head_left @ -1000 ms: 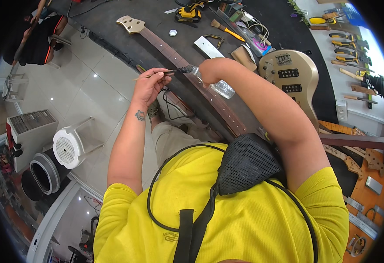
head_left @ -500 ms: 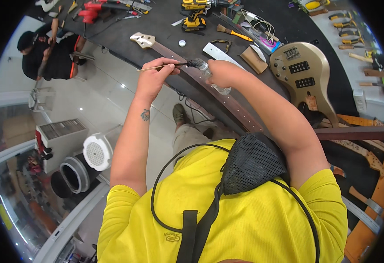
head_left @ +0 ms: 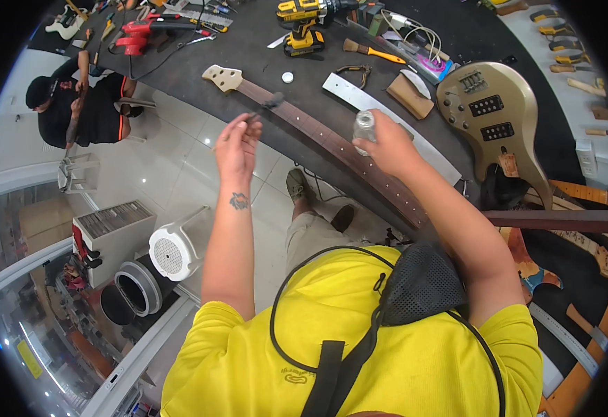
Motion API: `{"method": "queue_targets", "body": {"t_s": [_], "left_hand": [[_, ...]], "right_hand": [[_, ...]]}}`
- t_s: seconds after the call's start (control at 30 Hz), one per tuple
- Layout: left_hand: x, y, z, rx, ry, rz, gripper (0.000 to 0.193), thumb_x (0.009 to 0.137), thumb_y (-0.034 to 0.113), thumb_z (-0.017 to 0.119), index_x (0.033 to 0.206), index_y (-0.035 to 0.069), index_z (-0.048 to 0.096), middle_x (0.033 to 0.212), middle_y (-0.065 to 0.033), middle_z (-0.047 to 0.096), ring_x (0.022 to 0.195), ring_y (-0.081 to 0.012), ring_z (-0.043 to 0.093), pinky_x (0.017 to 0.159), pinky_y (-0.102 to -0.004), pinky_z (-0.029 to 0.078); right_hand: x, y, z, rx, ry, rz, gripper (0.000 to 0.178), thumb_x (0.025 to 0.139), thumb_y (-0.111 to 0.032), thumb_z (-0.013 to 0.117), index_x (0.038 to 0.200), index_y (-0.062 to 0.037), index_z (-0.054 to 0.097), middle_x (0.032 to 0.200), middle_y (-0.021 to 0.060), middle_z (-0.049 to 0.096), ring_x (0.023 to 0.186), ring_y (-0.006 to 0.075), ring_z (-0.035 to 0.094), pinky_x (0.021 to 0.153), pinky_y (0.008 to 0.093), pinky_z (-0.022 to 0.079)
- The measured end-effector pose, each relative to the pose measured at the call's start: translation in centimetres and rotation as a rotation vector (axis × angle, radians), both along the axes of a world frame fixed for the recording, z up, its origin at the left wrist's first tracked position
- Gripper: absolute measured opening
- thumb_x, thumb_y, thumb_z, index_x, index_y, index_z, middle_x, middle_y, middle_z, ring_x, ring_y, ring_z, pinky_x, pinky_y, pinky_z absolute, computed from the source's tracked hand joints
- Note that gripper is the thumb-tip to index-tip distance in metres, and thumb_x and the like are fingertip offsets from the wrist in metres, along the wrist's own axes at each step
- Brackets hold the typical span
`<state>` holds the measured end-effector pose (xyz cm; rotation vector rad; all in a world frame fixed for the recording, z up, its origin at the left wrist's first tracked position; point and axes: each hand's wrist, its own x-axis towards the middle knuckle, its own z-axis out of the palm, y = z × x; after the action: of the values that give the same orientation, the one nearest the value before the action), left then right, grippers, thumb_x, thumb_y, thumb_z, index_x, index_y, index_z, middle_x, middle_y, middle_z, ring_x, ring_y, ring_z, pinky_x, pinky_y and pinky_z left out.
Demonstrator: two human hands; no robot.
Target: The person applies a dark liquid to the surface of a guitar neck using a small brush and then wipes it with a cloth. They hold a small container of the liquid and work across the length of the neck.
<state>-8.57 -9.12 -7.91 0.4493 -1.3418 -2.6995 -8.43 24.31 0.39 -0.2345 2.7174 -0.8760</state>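
Observation:
My left hand (head_left: pixel 236 149) is closed round a thin brush (head_left: pixel 272 103), its dark tip blurred over the upper part of the guitar neck. In my right hand (head_left: pixel 393 144) I grip a small clear bottle (head_left: pixel 364 125) with its mouth uncovered, held over the neck's middle. The neck has a dark reddish-brown fretboard (head_left: pixel 304 124) with pale dots and a light wooden headstock (head_left: pixel 222 78). It lies slantwise along the bench's near edge. A small round white cap (head_left: pixel 287 77) lies on the bench beyond the neck.
The dark bench (head_left: pixel 248 48) carries a yellow cordless drill (head_left: pixel 302 28), an orange-handled brush (head_left: pixel 373 51), a long metal straightedge (head_left: pixel 349 94), a tan block (head_left: pixel 409 96) and a gold bass body (head_left: pixel 488 111). Further left, a seated person (head_left: pixel 68 111) holds something long. A white stool (head_left: pixel 172 254) stands on the floor.
The brush has come out of the bottle's mouth. My left hand has drawn slightly left and down with it; my right hand has moved right with the bottle, now more upright.

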Motion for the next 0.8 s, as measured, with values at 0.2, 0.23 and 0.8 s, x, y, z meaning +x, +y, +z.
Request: {"method": "queue_targets", "body": {"t_s": [0.2, 0.23, 0.8], "left_hand": [[-5.0, -3.5, -2.2, -0.888, -0.047, 0.163, 0.023, 0.100, 0.011, 0.065, 0.118, 0.001, 0.077, 0.101, -0.0130, 0.079, 0.092, -0.0211, 0.074, 0.084, -0.0315, 0.056], [-4.7, -3.2, -2.5, -0.888, -0.055, 0.169, 0.023, 0.100, 0.011, 0.065, 0.118, 0.001, 0.077, 0.101, -0.0130, 0.079, 0.092, -0.0211, 0.074, 0.084, -0.0315, 0.056], [-1.4, 1.9, -3.7, -1.089, 0.036, 0.074, 0.025, 0.102, 0.012, 0.063, 0.120, 0.001, 0.076, 0.101, -0.0130, 0.079, 0.095, -0.0171, 0.074, 0.087, -0.0292, 0.055]], "right_hand": [[3.2, 4.6, -1.3, -0.195, 0.057, -0.048, 0.049, 0.088, -0.017, 0.080, 0.129, -0.0039, 0.055, 0.121, 0.0198, 0.066, 0.115, 0.0373, 0.065, 0.101, 0.0434, 0.050], [3.7, 5.0, -1.1, -0.194, 0.050, -0.040, 0.049, 0.088, -0.017, 0.080, 0.129, -0.0039, 0.055, 0.121, 0.0198, 0.066, 0.115, 0.0373, 0.065, 0.101, 0.0434, 0.050], [4.7, 4.4, -1.6, -0.346, 0.111, -0.123, 0.046, 0.088, -0.014, 0.082, 0.126, -0.0030, 0.059, 0.118, 0.0146, 0.068, 0.113, 0.0311, 0.067, 0.100, 0.0391, 0.050]]}}
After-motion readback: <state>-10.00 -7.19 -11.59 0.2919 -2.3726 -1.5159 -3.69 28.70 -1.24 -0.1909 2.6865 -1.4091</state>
